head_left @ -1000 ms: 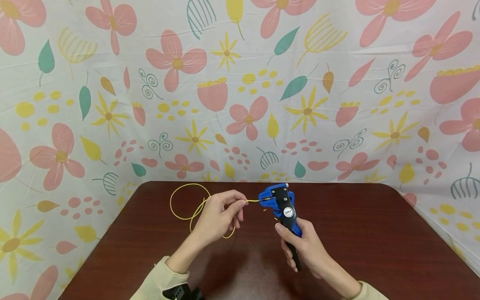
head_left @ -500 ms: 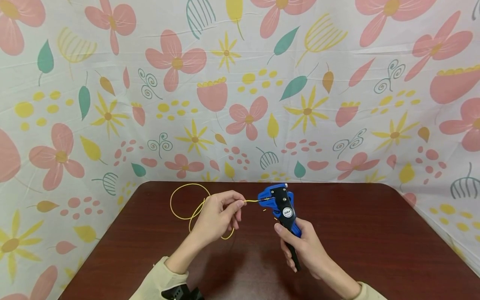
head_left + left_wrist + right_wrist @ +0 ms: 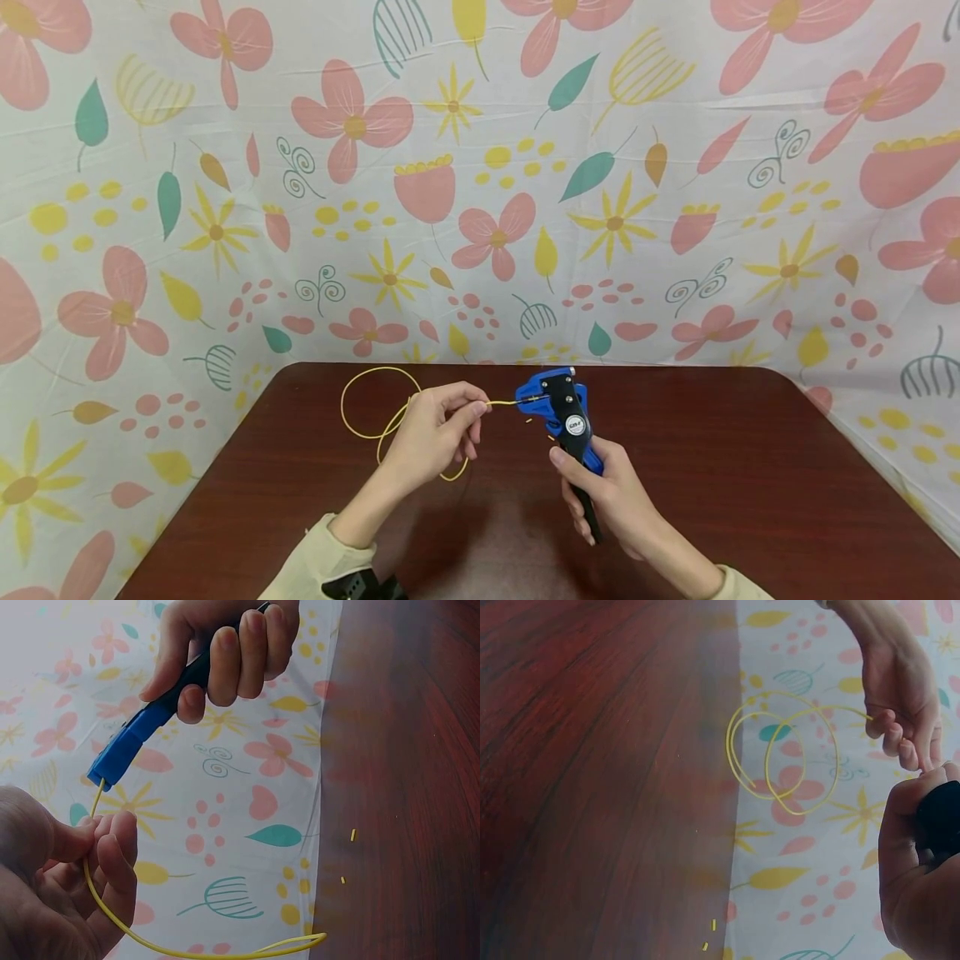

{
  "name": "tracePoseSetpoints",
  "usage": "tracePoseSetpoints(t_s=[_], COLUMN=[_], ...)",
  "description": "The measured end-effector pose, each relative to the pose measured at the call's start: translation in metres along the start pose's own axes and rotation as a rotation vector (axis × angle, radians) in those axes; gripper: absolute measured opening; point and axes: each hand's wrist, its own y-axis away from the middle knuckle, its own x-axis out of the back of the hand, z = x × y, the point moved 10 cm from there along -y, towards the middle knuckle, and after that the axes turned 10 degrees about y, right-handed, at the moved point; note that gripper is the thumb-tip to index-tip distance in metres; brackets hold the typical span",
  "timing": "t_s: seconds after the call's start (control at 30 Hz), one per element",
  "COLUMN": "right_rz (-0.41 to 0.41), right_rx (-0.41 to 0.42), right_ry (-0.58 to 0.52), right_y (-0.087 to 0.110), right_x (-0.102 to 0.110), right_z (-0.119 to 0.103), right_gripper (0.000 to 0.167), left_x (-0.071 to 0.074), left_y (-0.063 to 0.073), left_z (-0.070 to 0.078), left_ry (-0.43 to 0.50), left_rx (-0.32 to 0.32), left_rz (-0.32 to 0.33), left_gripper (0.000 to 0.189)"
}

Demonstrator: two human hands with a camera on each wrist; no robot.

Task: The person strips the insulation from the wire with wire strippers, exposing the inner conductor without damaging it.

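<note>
Between thumb and fingertips, my left hand [image 3: 437, 433] pinches a thin yellow wire [image 3: 501, 403] in the head view. The wire's end lies in the blue front of a wire stripper [image 3: 564, 400], a blue and black hand tool. My right hand [image 3: 618, 500] grips the tool's handle, thumb along its near side. In the left wrist view, the wire [image 3: 100, 791] enters the stripper's blue head [image 3: 120, 754], and its loose length curves below the left hand [image 3: 60, 877]. How far the end reaches inside is hard to make out.
Loose loops of the wire [image 3: 769, 761] hang out beyond the left hand, seen in the right wrist view. Two tiny yellow insulation bits [image 3: 353, 835] lie on the dark wooden table [image 3: 720, 467]. A flowered cloth [image 3: 480, 208] hangs behind the table.
Both hands, with the wire and the stripper, have drifted very slightly left. Their grips look the same.
</note>
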Motion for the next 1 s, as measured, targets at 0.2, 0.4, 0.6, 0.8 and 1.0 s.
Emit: tracePoseSetpoints(t_s=[0.2, 0.4, 0.6, 0.8, 1.0], right_rz=[0.021, -0.004, 0.015, 0.052, 0.079], right_rx=[0.008, -0.017, -0.019, 0.007, 0.034], right_ry=[0.033, -0.010, -0.001, 0.018, 0.034], right_y=[0.000, 0.000, 0.000, -0.001, 0.000], right_x=[0.002, 0.000, 0.000, 0.008, 0.020], right_z=[-0.001, 0.000, 0.000, -0.005, -0.012], right_gripper=[0.025, 0.029, 0.027, 0.028, 0.027], left_x=[0.000, 0.002, 0.002, 0.007, 0.009], left_y=[0.000, 0.000, 0.000, -0.001, 0.001], left_z=[0.000, -0.001, 0.000, -0.001, 0.003], left_ry=[0.001, -0.003, -0.001, 0.004, 0.019], left_rx=[-0.002, -0.008, -0.010, -0.009, -0.007], left_rz=[-0.004, -0.001, 0.000, 0.025, 0.014], left_gripper=[0.010, 0.010, 0.010, 0.010, 0.011])
